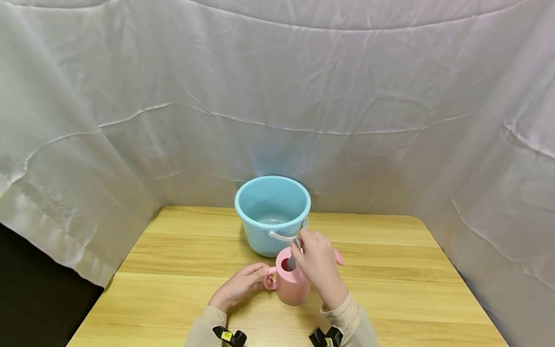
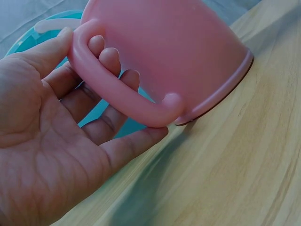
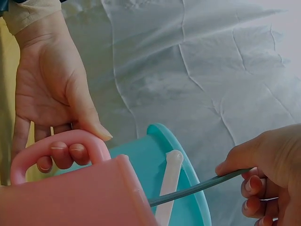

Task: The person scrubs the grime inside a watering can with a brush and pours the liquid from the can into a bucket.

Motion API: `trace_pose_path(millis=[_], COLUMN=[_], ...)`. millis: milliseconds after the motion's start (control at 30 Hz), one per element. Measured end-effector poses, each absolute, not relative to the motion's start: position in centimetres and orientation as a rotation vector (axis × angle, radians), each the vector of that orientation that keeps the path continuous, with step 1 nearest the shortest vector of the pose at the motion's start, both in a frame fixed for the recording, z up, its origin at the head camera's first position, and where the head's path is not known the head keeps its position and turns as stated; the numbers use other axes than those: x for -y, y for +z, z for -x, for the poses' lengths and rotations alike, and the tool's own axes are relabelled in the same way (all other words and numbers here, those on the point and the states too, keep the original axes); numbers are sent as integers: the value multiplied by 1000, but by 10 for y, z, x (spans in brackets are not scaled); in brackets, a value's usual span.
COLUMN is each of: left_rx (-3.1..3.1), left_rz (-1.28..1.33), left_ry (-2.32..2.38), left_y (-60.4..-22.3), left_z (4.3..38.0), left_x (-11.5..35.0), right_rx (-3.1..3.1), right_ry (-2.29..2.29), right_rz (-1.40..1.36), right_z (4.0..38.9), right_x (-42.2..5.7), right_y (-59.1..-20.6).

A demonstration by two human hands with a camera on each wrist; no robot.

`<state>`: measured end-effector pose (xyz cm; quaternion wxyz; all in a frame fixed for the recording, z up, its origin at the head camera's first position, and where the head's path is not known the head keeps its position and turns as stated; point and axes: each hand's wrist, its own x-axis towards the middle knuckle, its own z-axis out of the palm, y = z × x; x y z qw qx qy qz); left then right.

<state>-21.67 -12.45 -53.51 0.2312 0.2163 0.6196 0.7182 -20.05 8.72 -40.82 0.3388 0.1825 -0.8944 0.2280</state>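
Note:
A pink watering can (image 1: 293,291) stands upright on the wooden table, its spout tip (image 1: 338,257) pointing right. My left hand (image 1: 244,284) grips the can's handle (image 2: 110,87); in the left wrist view the thumb lies at the handle's top and several fingers pass through the loop. Over the can's round opening, my right hand (image 1: 322,262) pinches a thin grey-green strip-like tool (image 3: 200,187) between thumb and fingers. The tool's lower part goes down into the opening, so its far end is hidden and its exact kind cannot be told.
Just behind the can stands a light blue bucket (image 1: 260,236) with a white handle (image 1: 282,237) hanging at its front right. Pale grey cloth (image 1: 277,96) hangs around the back and sides of the wooden table (image 1: 390,270).

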Motion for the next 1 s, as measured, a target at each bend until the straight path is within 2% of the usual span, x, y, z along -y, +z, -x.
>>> trace_pose_path(millis=[1000], left_rx=[-1735], left_rz=[-603], left_ry=[1963], left_y=[-529], left_z=[214], left_x=[123], right_rx=[2458], right_ry=[700], right_rz=[-429], right_z=[189], right_x=[-80], right_y=[-438])
